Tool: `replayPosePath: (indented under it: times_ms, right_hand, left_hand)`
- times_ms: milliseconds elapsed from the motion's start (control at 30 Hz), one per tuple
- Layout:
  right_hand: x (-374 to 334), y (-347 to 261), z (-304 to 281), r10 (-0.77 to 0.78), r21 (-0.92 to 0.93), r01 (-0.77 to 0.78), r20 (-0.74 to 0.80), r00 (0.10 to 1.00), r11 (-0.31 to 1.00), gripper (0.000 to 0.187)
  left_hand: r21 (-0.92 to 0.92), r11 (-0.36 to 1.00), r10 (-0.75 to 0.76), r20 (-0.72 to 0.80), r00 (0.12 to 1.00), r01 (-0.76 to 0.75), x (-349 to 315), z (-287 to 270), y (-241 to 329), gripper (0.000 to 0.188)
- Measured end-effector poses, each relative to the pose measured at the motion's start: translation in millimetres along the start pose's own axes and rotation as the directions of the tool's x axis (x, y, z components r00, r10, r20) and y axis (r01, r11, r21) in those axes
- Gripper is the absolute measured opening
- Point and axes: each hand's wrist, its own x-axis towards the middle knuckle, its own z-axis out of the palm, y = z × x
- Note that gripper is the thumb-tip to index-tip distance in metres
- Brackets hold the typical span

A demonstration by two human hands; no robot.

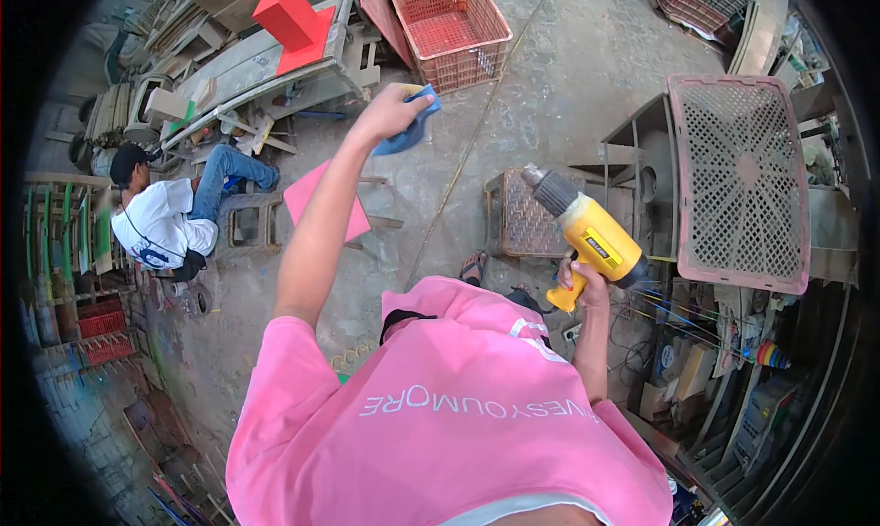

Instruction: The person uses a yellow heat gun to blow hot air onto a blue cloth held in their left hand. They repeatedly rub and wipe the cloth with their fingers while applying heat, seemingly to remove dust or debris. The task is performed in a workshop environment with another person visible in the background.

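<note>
The left hand (392, 113), upper centre, holds a blue piece (400, 143), probably light; the right hand (591, 283), mid-right, grips a likely heavy power tool (598, 236) by its handle (563, 298), the best hold.

The grey, worn floor (587, 77) carries a red plastic crate (467, 63), a pink-topped stool (299, 199) and a brown stool (527, 219) with a woven-looking seat. A long, thin line (474, 138) crosses it. At upper left, a worn surface (247, 72) carries a flat red sheet (316, 44), a red block (289, 17) upon it.
</note>
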Motion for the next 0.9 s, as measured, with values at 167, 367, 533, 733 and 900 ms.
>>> replayPosePath:
  times_ms: [167,367,533,733,900]
  right_hand:
    - [15.6,-13.4,35.2,0.023,0.067,-0.031,0.125,0.992,0.997,0.031]
    - [30.3,-30.3,71.5,0.039,-0.05,-0.033,0.124,0.991,0.998,0.022]
    - [34.2,-28.9,82.9,0.014,-0.117,-0.007,0.055,0.998,0.993,0.02]
    - [39.6,-34.9,90.4,-0.017,-0.12,0.031,0.111,0.994,0.992,0.016]
    - [50.6,-29.5,89.9,-0.046,-0.212,0.058,0.059,0.997,0.976,0.015]
  left_hand:
    - [-0.082,0.995,0.062,0.162,0.985,-0.049,1.9,-13.3,16.8,0.023]
    - [-0.303,0.922,0.293,0.145,0.945,-0.24,-3.5,0.6,36.0,0.037]
    - [-0.321,0.945,0.164,0.293,0.942,-0.065,-9.5,-0.9,58.2,0.041]
    - [-0.16,0.984,0.126,0.293,0.948,-0.082,-7.9,-9.9,74.5,0.043]
    - [-0.09,0.993,0.103,0.262,0.96,-0.082,-12.6,-16.2,96.5,0.046]
